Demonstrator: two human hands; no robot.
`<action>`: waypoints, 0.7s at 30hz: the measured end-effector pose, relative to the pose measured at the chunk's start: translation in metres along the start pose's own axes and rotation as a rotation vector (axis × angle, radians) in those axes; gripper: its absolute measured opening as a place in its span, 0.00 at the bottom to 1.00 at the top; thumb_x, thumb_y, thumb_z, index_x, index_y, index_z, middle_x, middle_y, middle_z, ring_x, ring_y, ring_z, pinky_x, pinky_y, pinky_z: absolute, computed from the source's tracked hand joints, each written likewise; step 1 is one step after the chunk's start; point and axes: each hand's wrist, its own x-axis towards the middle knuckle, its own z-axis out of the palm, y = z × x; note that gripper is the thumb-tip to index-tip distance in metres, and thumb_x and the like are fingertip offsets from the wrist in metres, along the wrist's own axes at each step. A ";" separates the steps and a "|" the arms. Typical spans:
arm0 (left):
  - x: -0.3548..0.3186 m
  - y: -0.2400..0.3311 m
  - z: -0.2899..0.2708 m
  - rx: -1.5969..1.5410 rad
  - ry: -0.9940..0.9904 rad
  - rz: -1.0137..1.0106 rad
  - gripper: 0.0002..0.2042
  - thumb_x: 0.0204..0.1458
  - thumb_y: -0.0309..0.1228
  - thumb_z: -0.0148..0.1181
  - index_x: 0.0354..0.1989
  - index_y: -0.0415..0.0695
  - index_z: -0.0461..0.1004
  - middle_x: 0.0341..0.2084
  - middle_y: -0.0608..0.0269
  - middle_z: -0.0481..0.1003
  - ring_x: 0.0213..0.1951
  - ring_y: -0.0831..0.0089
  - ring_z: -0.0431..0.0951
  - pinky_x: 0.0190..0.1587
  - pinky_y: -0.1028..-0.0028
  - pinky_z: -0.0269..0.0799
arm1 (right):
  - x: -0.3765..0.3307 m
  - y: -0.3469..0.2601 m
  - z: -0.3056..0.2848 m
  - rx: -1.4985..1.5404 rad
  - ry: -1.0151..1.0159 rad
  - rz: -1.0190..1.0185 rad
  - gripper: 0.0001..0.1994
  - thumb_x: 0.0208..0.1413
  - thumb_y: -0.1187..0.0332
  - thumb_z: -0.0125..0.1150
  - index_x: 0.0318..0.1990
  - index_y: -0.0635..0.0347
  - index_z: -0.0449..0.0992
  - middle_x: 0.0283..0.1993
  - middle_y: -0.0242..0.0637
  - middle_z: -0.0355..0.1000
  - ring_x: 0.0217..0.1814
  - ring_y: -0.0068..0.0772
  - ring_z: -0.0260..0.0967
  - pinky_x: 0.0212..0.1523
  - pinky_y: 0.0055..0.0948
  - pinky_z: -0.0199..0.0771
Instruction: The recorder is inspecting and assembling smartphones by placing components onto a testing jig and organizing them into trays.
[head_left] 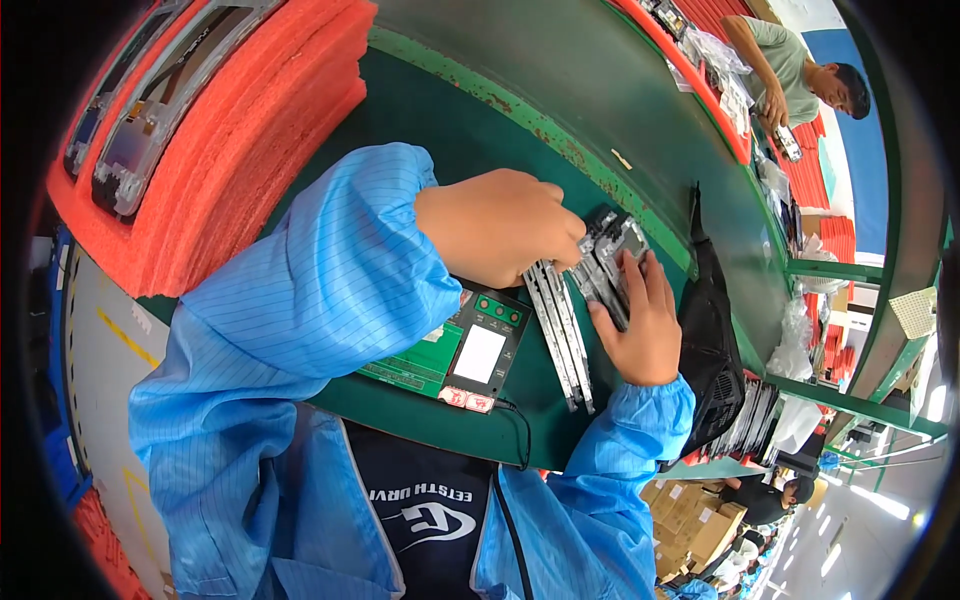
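Observation:
My left hand (pixel 505 228) reaches across from the left with its fingers curled closed. Its fingertips pinch at the far ends of slim metal phone frames (pixel 562 345), which stand on edge side by side on the green bench. What exactly lies between those fingertips is partly hidden. Close by on the right, my right hand (pixel 642 325) wraps its thumb and fingers around several grey phone frames (pixel 604 268), leaning together in a tilted bundle. Left of the slim frames lies a black-and-green test board (pixel 480 355) with a white panel, partly under my left sleeve.
A tall stack of red foam trays (pixel 260 140) stands at the left, phone frames in its top tray. A black bag-like item (pixel 708 340) sits right of my right hand. The green bench wall (pixel 560 75) rises behind. Across it, another person (pixel 800 80) handles a part.

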 end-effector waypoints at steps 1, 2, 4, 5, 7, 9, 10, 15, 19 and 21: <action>0.001 0.000 -0.001 0.000 -0.005 0.001 0.07 0.31 0.25 0.58 0.23 0.48 0.71 0.24 0.69 0.66 0.31 0.67 0.66 0.33 0.69 0.64 | 0.000 -0.002 0.000 -0.040 0.028 -0.011 0.31 0.40 0.61 0.60 0.56 0.55 0.60 0.56 0.50 0.58 0.56 0.52 0.58 0.51 0.40 0.62; 0.001 0.000 -0.001 -0.002 -0.004 -0.002 0.07 0.31 0.24 0.58 0.23 0.48 0.71 0.24 0.69 0.66 0.31 0.66 0.66 0.33 0.69 0.64 | 0.000 -0.001 -0.001 -0.038 0.026 -0.004 0.31 0.40 0.61 0.60 0.56 0.55 0.60 0.56 0.50 0.58 0.56 0.52 0.58 0.51 0.40 0.62; 0.001 0.000 -0.002 -0.006 -0.001 -0.005 0.07 0.31 0.24 0.58 0.23 0.48 0.71 0.23 0.69 0.66 0.30 0.66 0.66 0.32 0.69 0.64 | 0.004 0.004 -0.004 0.060 -0.024 -0.002 0.34 0.38 0.59 0.62 0.56 0.55 0.60 0.56 0.51 0.58 0.56 0.52 0.57 0.52 0.40 0.61; 0.001 0.000 -0.001 -0.009 -0.006 -0.001 0.07 0.31 0.24 0.58 0.23 0.48 0.71 0.23 0.69 0.66 0.30 0.66 0.66 0.32 0.69 0.64 | 0.005 0.006 -0.004 0.107 -0.047 -0.001 0.35 0.37 0.58 0.63 0.56 0.56 0.60 0.56 0.51 0.59 0.56 0.52 0.57 0.52 0.40 0.60; 0.000 -0.001 -0.001 -0.018 0.007 0.009 0.08 0.31 0.24 0.58 0.23 0.47 0.71 0.23 0.69 0.66 0.30 0.66 0.66 0.32 0.69 0.64 | 0.005 0.009 -0.003 0.124 -0.055 0.017 0.35 0.37 0.58 0.63 0.56 0.56 0.60 0.56 0.51 0.58 0.57 0.52 0.57 0.53 0.40 0.60; 0.000 0.000 -0.002 -0.019 0.010 0.013 0.08 0.31 0.24 0.58 0.23 0.47 0.71 0.23 0.69 0.66 0.30 0.66 0.66 0.31 0.69 0.64 | 0.006 0.010 -0.001 0.155 -0.070 0.039 0.34 0.37 0.60 0.63 0.56 0.56 0.60 0.57 0.51 0.57 0.57 0.53 0.56 0.54 0.40 0.59; 0.000 0.001 -0.003 -0.014 0.016 0.012 0.08 0.31 0.24 0.59 0.23 0.47 0.71 0.23 0.69 0.66 0.30 0.66 0.66 0.31 0.69 0.65 | 0.006 0.010 0.000 0.157 -0.068 0.040 0.34 0.37 0.60 0.63 0.56 0.56 0.60 0.57 0.51 0.57 0.57 0.53 0.56 0.54 0.40 0.59; 0.001 0.005 -0.006 0.035 -0.029 -0.033 0.09 0.30 0.24 0.59 0.24 0.46 0.72 0.24 0.68 0.68 0.30 0.65 0.68 0.30 0.68 0.67 | 0.005 0.010 -0.004 0.176 0.032 -0.023 0.31 0.38 0.63 0.61 0.54 0.56 0.61 0.46 0.51 0.66 0.45 0.51 0.66 0.44 0.38 0.67; 0.002 0.004 -0.005 0.053 -0.053 -0.055 0.10 0.31 0.23 0.59 0.26 0.45 0.74 0.24 0.67 0.70 0.31 0.64 0.70 0.30 0.67 0.68 | 0.005 0.017 -0.008 0.271 0.044 0.040 0.28 0.41 0.69 0.57 0.54 0.57 0.61 0.35 0.48 0.70 0.33 0.45 0.71 0.33 0.33 0.70; 0.002 0.003 -0.005 0.051 -0.048 -0.054 0.10 0.31 0.23 0.59 0.27 0.45 0.74 0.25 0.67 0.71 0.31 0.64 0.71 0.31 0.67 0.68 | 0.007 0.021 -0.004 0.122 0.130 0.005 0.27 0.42 0.70 0.55 0.54 0.57 0.61 0.28 0.46 0.71 0.25 0.43 0.71 0.27 0.32 0.70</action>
